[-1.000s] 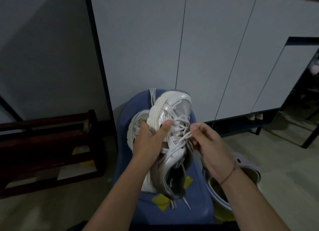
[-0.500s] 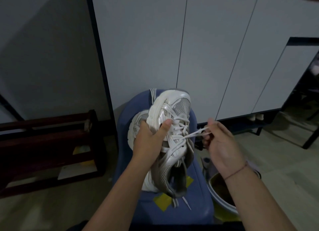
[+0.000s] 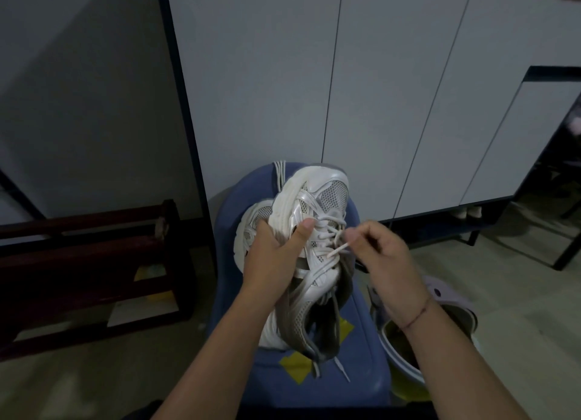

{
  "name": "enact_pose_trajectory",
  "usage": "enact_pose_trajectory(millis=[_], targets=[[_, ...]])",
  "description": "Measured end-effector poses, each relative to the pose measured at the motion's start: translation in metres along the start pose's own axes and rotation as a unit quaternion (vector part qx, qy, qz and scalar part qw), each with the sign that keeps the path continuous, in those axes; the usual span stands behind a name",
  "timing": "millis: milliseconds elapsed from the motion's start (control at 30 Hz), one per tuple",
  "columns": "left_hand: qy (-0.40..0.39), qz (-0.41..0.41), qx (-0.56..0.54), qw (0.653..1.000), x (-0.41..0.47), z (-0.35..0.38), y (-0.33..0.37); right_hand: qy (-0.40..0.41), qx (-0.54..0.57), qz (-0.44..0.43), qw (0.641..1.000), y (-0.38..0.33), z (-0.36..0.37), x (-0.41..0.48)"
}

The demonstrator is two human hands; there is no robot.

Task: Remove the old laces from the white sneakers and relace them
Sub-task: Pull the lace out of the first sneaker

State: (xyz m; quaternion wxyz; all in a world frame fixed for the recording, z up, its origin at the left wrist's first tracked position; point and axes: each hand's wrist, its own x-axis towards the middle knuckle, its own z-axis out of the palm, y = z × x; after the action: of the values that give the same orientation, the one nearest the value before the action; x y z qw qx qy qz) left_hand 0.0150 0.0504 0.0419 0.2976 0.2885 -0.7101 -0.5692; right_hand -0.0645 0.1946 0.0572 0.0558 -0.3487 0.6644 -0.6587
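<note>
Scene recorded from the head view, in dim light.

- White sneaker [image 3: 317, 218]: held above a blue seat [image 3: 364, 341], toe pointed away from the person, heel toward the person, sole turned to the left. Laces are seen crossed over the upper eyelets.
- Left hand [image 3: 276, 253]: wrapped round the sole side of the sneaker. The fingers are curled behind the sole and mostly hidden; the thumb is laid across the upper, just beside the eyelets. The shoe is clamped firmly.
- Right hand [image 3: 386, 256]: held just right of the eyelet row. The lace tip [image 3: 338, 250] is pinched between thumb and forefinger, its free end aimed down and left toward the eyelets. The remaining fingers are curled in.
- Second sneaker [image 3: 254, 225]: lying on the seat behind the left hand, partly covered by it and by the held shoe.
- Loose lace ends [image 3: 341, 367]: hanging from the heel end and trailing onto the seat, near a yellow tape patch [image 3: 297, 367].
- Spare laces [image 3: 279, 174]: draped over the far edge of the seat.
- Thin thread bracelet [image 3: 418, 316]: worn on the right wrist.
- Surroundings: white cabinet doors [image 3: 377, 89] behind the seat; a dark wooden rack [image 3: 78, 262] on the floor to the left; a pale basin [image 3: 399, 366] just right of the seat, with a lilac clog [image 3: 446, 297] beside it. The contents of the basin cannot be made out.
</note>
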Motion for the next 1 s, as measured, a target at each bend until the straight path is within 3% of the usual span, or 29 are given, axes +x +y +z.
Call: enact_pose_trajectory(millis=[133, 200, 300, 467, 633, 733, 833, 900, 1000], targets=[[0.004, -0.002, -0.010, 1.000, 0.002, -0.002, 0.000, 0.172, 0.227, 0.094, 0.954, 0.005, -0.017, 0.010], [0.008, -0.008, -0.005, 1.000, 0.001, -0.003, 0.001, 0.171, 0.125, 0.099, 0.972, 0.008, -0.023, 0.010], [0.008, -0.008, -0.004, 1.000, 0.000, -0.002, 0.001, 0.087, -0.064, 0.049, 0.993, 0.009, -0.020, 0.005], [0.004, 0.025, 0.009, 1.000, -0.001, -0.001, 0.001, -0.050, -0.155, -0.036, 0.986, 0.002, -0.002, -0.001], [-0.005, 0.026, 0.011, 1.000, -0.001, 0.000, 0.000, -0.072, -0.153, -0.061, 0.984, 0.002, 0.002, -0.001], [-0.013, 0.009, 0.005, 1.000, 0.000, -0.002, 0.002, -0.004, -0.008, -0.002, 1.000, -0.003, -0.002, 0.002], [-0.004, -0.009, -0.007, 1.000, 0.001, -0.004, 0.003, 0.159, 0.175, 0.069, 0.969, -0.002, -0.022, 0.009], [0.001, -0.008, -0.004, 1.000, 0.002, -0.004, 0.002, 0.191, 0.145, 0.081, 0.968, 0.002, -0.032, 0.010], [-0.002, -0.008, -0.004, 1.000, 0.001, -0.003, 0.001, 0.135, -0.017, 0.049, 0.989, 0.005, -0.026, 0.006]])
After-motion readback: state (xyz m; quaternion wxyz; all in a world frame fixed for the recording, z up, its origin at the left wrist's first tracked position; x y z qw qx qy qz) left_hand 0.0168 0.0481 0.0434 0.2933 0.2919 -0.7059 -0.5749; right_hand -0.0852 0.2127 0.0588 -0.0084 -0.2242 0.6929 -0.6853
